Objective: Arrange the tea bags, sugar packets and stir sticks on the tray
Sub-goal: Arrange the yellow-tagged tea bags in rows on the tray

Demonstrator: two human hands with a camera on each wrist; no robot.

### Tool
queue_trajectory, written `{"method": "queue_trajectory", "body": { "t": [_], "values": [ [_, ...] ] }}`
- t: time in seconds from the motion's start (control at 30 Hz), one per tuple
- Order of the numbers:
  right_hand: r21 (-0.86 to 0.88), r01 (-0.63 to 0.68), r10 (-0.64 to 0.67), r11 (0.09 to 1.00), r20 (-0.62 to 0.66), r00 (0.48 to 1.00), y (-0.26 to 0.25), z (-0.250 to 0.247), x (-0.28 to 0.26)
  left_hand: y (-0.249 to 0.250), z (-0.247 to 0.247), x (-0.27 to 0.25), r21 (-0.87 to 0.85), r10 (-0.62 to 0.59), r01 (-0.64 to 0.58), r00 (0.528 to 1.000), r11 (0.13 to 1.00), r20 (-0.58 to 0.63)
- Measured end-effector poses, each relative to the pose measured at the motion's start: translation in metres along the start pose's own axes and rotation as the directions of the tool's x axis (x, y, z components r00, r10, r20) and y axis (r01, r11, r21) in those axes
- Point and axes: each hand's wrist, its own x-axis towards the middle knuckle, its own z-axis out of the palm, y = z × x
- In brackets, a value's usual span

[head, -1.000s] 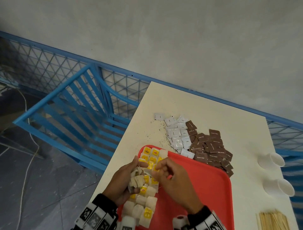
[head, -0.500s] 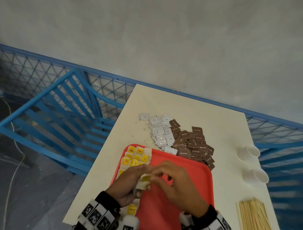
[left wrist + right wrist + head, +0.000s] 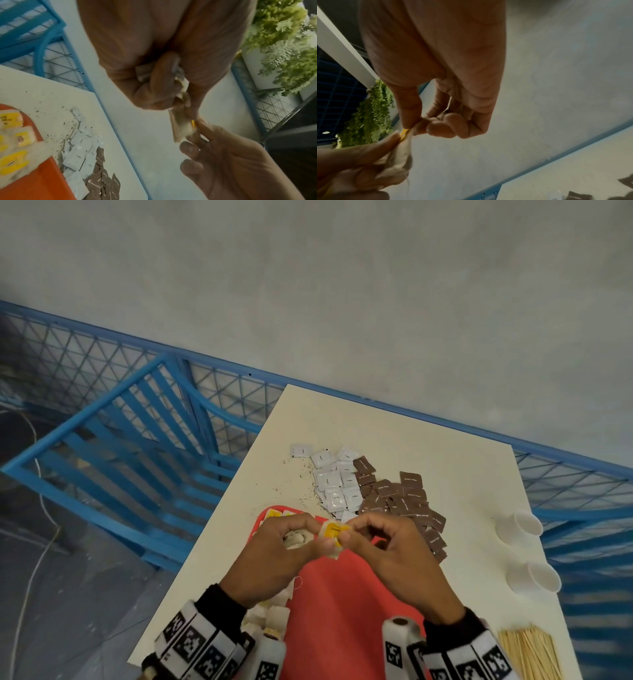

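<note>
Pinching one tea bag (image 3: 331, 534) — both hands hide tray (image 3: 342, 611) rows.

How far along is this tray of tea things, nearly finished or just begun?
Early on, by the look of it. Done: some yellow-tagged tea bags already lie along the left side of the red tray. In hand: the left hand grips a bunch of bags while the right hand pinches one tea bag between them. Left: the white packets, brown packets and stir sticks lie on the table, off the tray.
</note>
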Motion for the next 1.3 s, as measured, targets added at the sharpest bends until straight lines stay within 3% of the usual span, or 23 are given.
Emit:
{"method": "queue_trajectory", "body": {
  "t": [0.1, 0.23, 0.3, 0.43, 0.63, 0.87, 1.1, 1.3],
  "values": [
    [0.079, 0.013, -0.005, 0.997, -0.096, 0.995, -0.002, 0.008, 0.007, -0.005, -0.006, 0.001, -0.115, -0.037, 0.024, 0.992, 0.993, -0.12],
    [-0.065, 0.027, -0.024, 0.998, 0.037, 0.999, 0.0, 0.03, 0.004, -0.01, -0.016, -0.002, -0.254, -0.111, 0.06, 0.976, 0.965, -0.19],
    [-0.047, 0.009, -0.008, 0.999, 0.02, 1.0, 0.002, 0.034, 0.007, -0.01, -0.021, -0.004, -0.278, -0.124, 0.071, 0.976, 0.958, -0.177],
    [0.059, 0.035, -0.031, 0.998, -0.061, 0.998, -0.008, 0.038, 0.018, -0.011, -0.031, -0.008, -0.25, -0.115, 0.075, 0.982, 0.965, -0.15],
    [0.154, 0.067, -0.051, 0.986, -0.108, 0.993, -0.01, 0.054, 0.029, -0.017, -0.047, -0.012, -0.031, -0.108, 0.106, 0.993, 0.994, -0.047],
    [0.156, 0.006, 0.003, 0.988, -0.056, 0.998, -0.012, 0.071, 0.037, -0.022, -0.065, -0.01, -0.094, -0.111, 0.098, 0.983, 0.991, -0.145],
    [-0.148, 0.03, -0.021, 0.989, 0.062, 0.998, -0.014, 0.087, 0.06, -0.042, -0.094, -0.014, 0.106, -0.136, 0.154, 0.977, 0.982, -0.162],
    [-0.369, -0.088, 0.148, 0.925, 0.138, 0.979, 0.039, 0.124, 0.07, -0.104, -0.108, -0.014, 0.258, -0.242, 0.299, 0.942, 0.919, -0.231]
  ]
}}
